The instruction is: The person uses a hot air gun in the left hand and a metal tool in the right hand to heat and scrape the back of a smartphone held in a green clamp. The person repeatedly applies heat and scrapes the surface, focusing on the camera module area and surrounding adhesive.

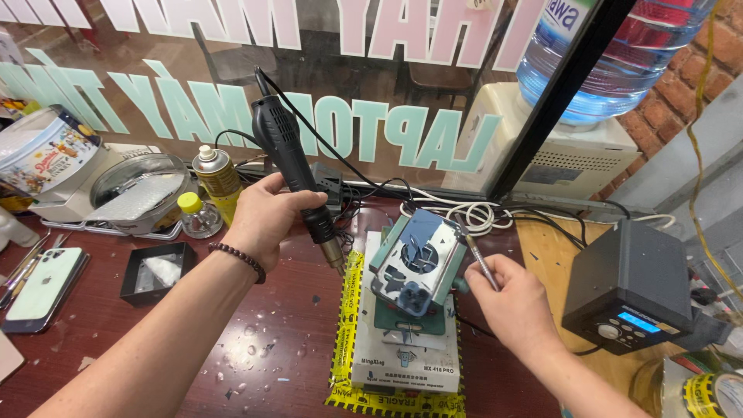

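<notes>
A stripped phone frame (418, 259) sits clamped at centre of the dark worktop (255, 356). Left hand (267, 213), fingers wrapped on a black hot-air gun (290, 159), at ten o'clock; right hand (515, 298) pinches metal tweezers (480, 259) at three o'clock. Grey station box (631, 286) beyond.

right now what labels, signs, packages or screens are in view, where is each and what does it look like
Window lettering: across the glass behind the bench, large pale green and pink mirrored letters.
Station screen: front of the dark box at right, small lit blue rectangle.
Warning tape: edging the white pad under the clamped phone, yellow with black print.
Tin: far left, round, colourful picture label.
Spray can: beside the left hand, yellow.
</notes>
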Action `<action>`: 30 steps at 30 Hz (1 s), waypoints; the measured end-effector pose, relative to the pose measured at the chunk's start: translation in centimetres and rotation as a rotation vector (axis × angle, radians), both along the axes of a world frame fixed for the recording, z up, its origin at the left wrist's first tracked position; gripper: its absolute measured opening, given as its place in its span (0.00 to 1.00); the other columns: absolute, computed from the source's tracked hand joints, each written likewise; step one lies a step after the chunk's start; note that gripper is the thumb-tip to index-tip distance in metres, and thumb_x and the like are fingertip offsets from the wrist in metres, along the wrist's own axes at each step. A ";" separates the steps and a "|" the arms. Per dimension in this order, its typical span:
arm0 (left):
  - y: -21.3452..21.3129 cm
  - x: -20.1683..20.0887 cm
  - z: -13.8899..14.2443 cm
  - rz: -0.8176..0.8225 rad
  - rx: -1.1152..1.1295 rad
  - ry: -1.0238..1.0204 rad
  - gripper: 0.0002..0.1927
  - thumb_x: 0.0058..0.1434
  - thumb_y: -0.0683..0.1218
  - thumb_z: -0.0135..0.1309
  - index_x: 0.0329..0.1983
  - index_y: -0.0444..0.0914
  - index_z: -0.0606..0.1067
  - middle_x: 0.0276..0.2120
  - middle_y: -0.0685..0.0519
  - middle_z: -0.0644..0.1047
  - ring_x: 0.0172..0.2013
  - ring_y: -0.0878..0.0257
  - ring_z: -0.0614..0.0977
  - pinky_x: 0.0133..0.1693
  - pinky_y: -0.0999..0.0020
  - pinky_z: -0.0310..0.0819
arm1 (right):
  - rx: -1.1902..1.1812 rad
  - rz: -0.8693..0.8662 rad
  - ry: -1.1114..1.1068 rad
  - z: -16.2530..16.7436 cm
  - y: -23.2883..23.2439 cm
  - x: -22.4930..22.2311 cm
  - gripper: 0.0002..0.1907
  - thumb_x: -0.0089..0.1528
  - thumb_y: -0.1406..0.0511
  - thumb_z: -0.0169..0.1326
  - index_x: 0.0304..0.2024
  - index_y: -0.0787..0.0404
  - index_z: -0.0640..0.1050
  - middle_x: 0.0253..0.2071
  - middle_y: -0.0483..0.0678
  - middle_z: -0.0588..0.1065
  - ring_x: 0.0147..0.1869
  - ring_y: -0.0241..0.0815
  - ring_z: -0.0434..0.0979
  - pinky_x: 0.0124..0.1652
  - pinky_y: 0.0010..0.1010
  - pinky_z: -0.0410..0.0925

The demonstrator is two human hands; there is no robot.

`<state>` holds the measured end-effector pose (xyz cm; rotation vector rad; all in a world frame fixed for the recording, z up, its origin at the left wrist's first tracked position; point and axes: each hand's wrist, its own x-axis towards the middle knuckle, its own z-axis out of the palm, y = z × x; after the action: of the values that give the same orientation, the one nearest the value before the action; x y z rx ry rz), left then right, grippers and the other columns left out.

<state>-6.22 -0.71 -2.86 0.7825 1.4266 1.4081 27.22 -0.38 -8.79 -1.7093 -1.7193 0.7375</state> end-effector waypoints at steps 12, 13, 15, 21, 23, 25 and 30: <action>2.0 0.5 0.6 -0.145 0.029 -0.038 0.10 0.55 0.38 0.61 0.39 0.37 0.75 0.33 0.53 0.80 0.32 0.61 0.83 0.33 0.64 0.81 | -0.122 0.036 0.077 2.0 -6.9 -6.4 0.08 0.57 0.63 0.62 0.34 0.62 0.82 0.18 0.43 0.77 0.22 0.28 0.70 0.27 0.26 0.67; 2.1 0.3 0.7 -0.149 0.020 -0.036 0.10 0.55 0.38 0.61 0.39 0.36 0.75 0.34 0.52 0.80 0.32 0.61 0.84 0.34 0.65 0.81 | -0.129 0.031 0.095 2.1 -7.1 -6.7 0.08 0.57 0.63 0.62 0.34 0.61 0.82 0.18 0.43 0.77 0.22 0.28 0.70 0.27 0.26 0.67; 2.4 -0.2 0.8 -0.171 -0.004 -0.031 0.09 0.55 0.38 0.61 0.39 0.36 0.75 0.35 0.52 0.80 0.33 0.61 0.84 0.35 0.65 0.82 | -0.149 0.005 0.134 2.0 -7.6 -6.8 0.08 0.56 0.63 0.62 0.34 0.61 0.82 0.19 0.42 0.76 0.23 0.28 0.69 0.26 0.27 0.67; 2.9 -1.1 0.9 -0.190 -0.036 0.007 0.08 0.56 0.38 0.61 0.37 0.37 0.75 0.35 0.53 0.80 0.35 0.60 0.84 0.36 0.65 0.80 | 0.048 -0.373 0.076 -0.6 -8.1 -4.1 0.13 0.61 0.60 0.61 0.35 0.65 0.82 0.20 0.45 0.74 0.24 0.33 0.66 0.27 0.29 0.65; 2.9 -1.0 1.0 -0.215 -0.040 0.028 0.07 0.57 0.38 0.61 0.37 0.37 0.75 0.35 0.53 0.80 0.35 0.61 0.84 0.36 0.65 0.81 | 0.062 -0.379 0.109 -1.7 -7.9 -3.0 0.13 0.60 0.60 0.61 0.40 0.63 0.83 0.21 0.43 0.75 0.25 0.31 0.68 0.28 0.28 0.65; 2.5 -1.3 1.3 -0.218 -0.046 0.027 0.07 0.57 0.39 0.61 0.37 0.38 0.74 0.35 0.52 0.80 0.34 0.60 0.85 0.36 0.64 0.81 | 0.060 -0.354 0.181 -3.0 -7.4 -2.8 0.13 0.60 0.61 0.61 0.43 0.62 0.84 0.22 0.40 0.77 0.26 0.28 0.68 0.29 0.25 0.65; 2.0 -1.1 2.6 -0.221 -0.099 -0.004 0.09 0.57 0.40 0.61 0.38 0.39 0.73 0.33 0.51 0.79 0.32 0.56 0.84 0.29 0.61 0.73 | -0.271 -0.385 0.715 -4.6 -6.6 -2.6 0.14 0.62 0.63 0.59 0.49 0.58 0.84 0.20 0.38 0.61 0.18 0.29 0.52 0.19 0.27 0.47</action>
<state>-7.28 1.27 -0.30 0.8446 1.3513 1.1618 24.65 -7.03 -13.37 -1.5958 -0.8070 1.2414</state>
